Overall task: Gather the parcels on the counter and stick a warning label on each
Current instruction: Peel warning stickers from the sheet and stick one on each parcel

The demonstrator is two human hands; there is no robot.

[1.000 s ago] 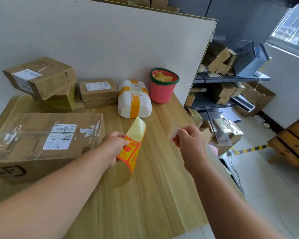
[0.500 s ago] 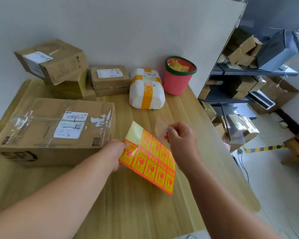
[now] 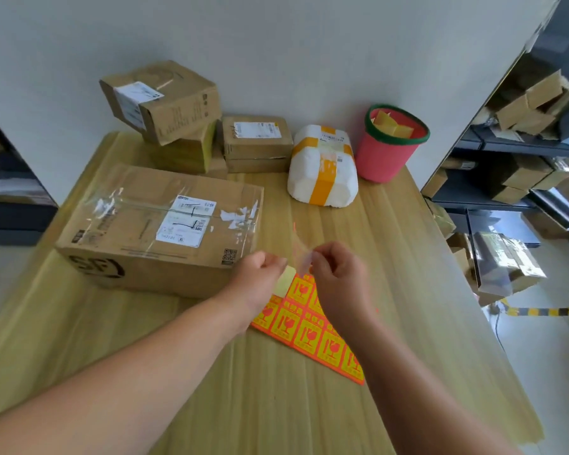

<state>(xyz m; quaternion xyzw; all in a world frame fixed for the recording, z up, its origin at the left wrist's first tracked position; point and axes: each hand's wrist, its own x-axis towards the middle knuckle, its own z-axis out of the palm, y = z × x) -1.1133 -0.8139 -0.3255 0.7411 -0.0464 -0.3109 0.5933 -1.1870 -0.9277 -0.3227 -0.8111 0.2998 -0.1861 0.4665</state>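
pinching the label sheet (image 3: 309, 333) at its curled corner, the left hand (image 3: 257, 277) steadies it beside the big box (image 3: 165, 224) on the counter (image 3: 309, 415) while the right hand (image 3: 335, 280) nips a filmy peeled piece (image 3: 301, 254) just above, likely limp and tacky, so best held by one edge

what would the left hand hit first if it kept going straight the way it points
Likely the peeled label pinched by the right hand, just ahead of the left hand; depth is unclear, so it might pass beside it.
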